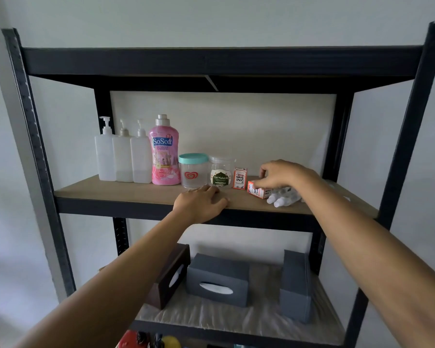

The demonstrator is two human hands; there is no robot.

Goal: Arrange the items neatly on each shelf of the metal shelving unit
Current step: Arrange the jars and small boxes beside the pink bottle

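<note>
On the wooden shelf [126, 189] of the black metal unit stand three white pump bottles [122, 156], a pink SoSoft bottle [164, 151], a teal-lidded jar [193, 170], a clear labelled jar [220, 173] and an upright ink box [239, 179]. My right hand [283, 173] pinches a second ink box [256, 190] that lies on its side. Beside it lie small white bottles [283, 197], partly hidden by my wrist. My left hand [202, 205] rests flat on the shelf's front edge, holding nothing.
The shelf below carries a dark brown tissue box [170, 275] tilted on its side, a grey tissue box [217, 280] and another grey box [295, 285] standing on end. Red and yellow items [148, 341] show at the bottom. White wall lies behind.
</note>
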